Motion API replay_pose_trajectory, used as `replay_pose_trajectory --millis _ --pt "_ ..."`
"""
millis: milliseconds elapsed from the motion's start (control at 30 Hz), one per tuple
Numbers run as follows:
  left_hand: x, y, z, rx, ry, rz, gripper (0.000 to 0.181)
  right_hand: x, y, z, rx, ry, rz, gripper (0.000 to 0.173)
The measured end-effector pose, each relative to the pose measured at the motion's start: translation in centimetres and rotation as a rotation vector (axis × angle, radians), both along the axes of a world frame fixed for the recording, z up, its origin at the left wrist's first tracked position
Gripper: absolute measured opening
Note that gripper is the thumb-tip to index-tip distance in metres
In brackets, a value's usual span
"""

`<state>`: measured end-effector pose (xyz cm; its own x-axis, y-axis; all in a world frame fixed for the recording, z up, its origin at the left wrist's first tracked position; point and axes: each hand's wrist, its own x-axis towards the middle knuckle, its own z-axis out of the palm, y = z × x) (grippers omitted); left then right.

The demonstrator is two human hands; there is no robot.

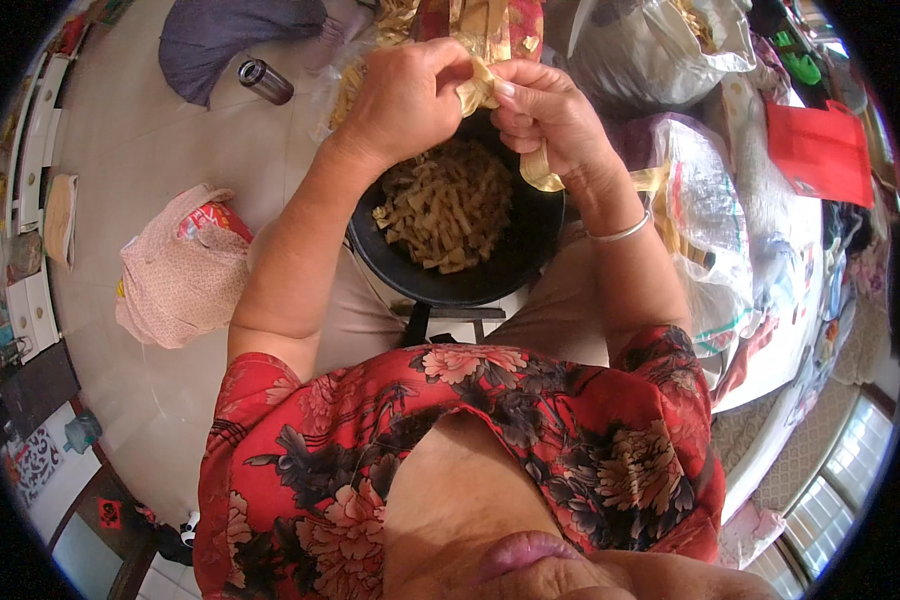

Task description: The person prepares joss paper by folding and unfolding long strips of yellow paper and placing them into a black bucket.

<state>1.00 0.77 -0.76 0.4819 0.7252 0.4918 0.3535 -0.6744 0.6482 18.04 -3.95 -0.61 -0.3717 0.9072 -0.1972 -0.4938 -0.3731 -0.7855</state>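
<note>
Above the far part of a black round pan (450,289), both hands meet on a strip of shiny gold foil or paper (477,88). My left hand (412,101) pinches the strip's left part between thumb and fingers. My right hand (551,112) pinches its other side, and a gold tail (540,178) hangs below the right palm. Inside the pan lies a heap of short brownish pieces (450,202); their material cannot be told. More gold strips (480,26) lie just beyond the hands on a red patterned surface.
A tumbler (266,81) lies on the tiled floor at the upper left, near grey cloth (232,37). A pink patterned cloth bag (184,277) is at the left. Plastic bags (705,247) (652,60) with gold material stand at the right, beside a red bag (821,154).
</note>
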Motion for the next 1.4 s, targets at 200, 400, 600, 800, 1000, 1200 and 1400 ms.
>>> replay_pose_trajectory --millis 200,400,600,800,1000,1200,1400 --pt "-0.6 -0.3 0.6 -0.233 0.102 -0.183 0.026 -0.4 -0.1 0.7 0.06 -0.264 -0.021 0.01" --pt "-1.8 0.1 1.6 -1.085 -0.448 -0.548 0.032 0.9 -0.3 1.6 0.254 -0.38 -0.136 0.013" --pt "-2.6 0.3 1.4 -1.054 -0.311 -0.546 0.035 2.4 -0.6 3.0 0.32 -0.645 -0.139 0.018" --pt "-1.1 0.0 0.6 0.159 0.242 0.03 0.033 1.4 -0.2 0.9 0.188 -0.716 -0.145 0.02" --pt "0.1 -0.4 -0.5 -0.017 0.239 -0.158 0.019 1.1 0.4 0.3 0.334 -0.828 -0.151 0.016" --pt "-1.1 1.5 -0.5 -0.237 0.317 -0.273 0.018 2.1 0.5 1.4 0.286 -0.913 -0.188 0.018" --pt "0.5 5.6 -3.7 -0.004 0.308 0.104 0.021 1.7 6.0 -3.0 0.339 -0.998 -0.435 0.021"
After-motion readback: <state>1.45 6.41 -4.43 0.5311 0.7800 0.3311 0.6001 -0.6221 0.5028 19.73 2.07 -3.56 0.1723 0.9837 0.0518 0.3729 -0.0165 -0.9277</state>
